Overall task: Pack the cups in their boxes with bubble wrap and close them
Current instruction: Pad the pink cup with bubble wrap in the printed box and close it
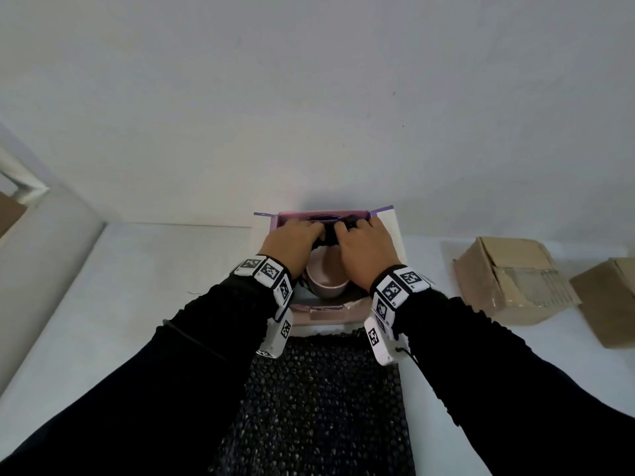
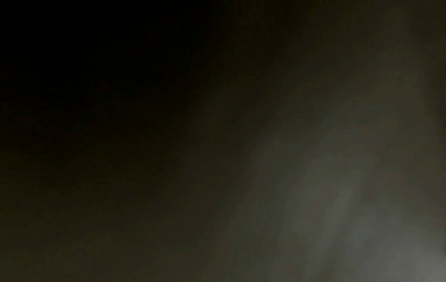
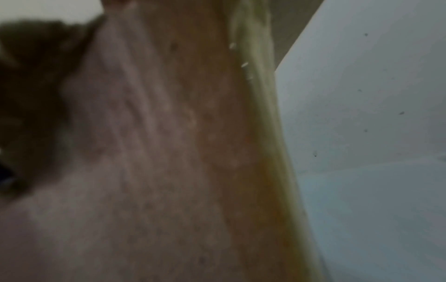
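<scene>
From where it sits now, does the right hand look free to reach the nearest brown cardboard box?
Probably yes. The right hand is busy in the open purple box beside the pink cup, but only bare white table lies between it and the cardboard box to its right.

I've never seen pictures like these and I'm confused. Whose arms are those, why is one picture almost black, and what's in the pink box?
Those are a person's arms, seen from a camera worn on their head. The checkered bands hold small cameras on each wrist. The left wrist picture is nearly black, probably because that camera is pressed close to something. The right wrist picture shows blurry skin up close.

The left hand and right hand reach into an open pink box, where a pale cup sits upright. The fingers work at something dark in the box, maybe wrap; I can't tell exactly. A sheet of dark bubble wrap lies in front on the white table. Two brown cardboard boxes wait on the right.
</scene>
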Motion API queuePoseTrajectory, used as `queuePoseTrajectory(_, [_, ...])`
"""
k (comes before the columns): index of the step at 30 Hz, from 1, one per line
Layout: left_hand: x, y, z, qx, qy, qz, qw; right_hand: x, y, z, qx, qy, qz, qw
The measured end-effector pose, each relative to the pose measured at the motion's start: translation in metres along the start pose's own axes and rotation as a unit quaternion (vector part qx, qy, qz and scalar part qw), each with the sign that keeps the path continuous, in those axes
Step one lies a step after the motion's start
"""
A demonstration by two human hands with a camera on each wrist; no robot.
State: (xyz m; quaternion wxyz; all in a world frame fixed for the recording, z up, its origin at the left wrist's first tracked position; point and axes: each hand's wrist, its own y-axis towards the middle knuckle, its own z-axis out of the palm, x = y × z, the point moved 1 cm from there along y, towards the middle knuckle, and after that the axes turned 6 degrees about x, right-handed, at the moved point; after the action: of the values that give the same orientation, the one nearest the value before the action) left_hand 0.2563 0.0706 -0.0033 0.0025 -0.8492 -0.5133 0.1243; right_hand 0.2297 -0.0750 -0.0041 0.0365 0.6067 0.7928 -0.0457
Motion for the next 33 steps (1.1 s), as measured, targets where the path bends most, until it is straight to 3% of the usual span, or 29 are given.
queuePoseTrajectory(2, [0.001, 0.001, 0.0, -0.029, 0.044, -0.017, 0.998, 0.002, -0.001, 0.001, 0.022, -0.034, -0.008, 0.999])
queuePoseTrajectory(5, [0.002, 0.002, 0.003, -0.026, 0.023, -0.04, 0.999, 0.003, 0.0, 0.006, 0.027, -0.056, 0.009, 0.998])
queuePoseTrajectory(12, [-0.001, 0.002, 0.012, -0.014, 0.034, -0.012, 0.999, 0.004, -0.001, 0.012, -0.013, -0.03, 0.014, 0.999])
queuePoseTrajectory(19, [-0.001, 0.002, 0.017, -0.005, 0.094, -0.003, 0.996, 0.001, 0.0, 0.018, 0.003, -0.066, 0.001, 0.998])
queuePoseTrajectory(23, [-0.007, -0.001, 0.012, -0.016, 0.086, -0.007, 0.996, 0.001, -0.004, 0.019, -0.009, -0.034, -0.003, 0.999])
queuePoseTrajectory(28, [-0.007, -0.01, 0.001, -0.002, 0.028, -0.014, 0.999, -0.003, -0.02, -0.003, -0.081, 0.004, 0.02, 0.997])
queuePoseTrajectory(33, [-0.01, -0.045, -0.017, -0.033, -0.001, -0.013, 0.999, -0.009, -0.056, -0.03, -0.097, 0.111, 0.001, 0.989])
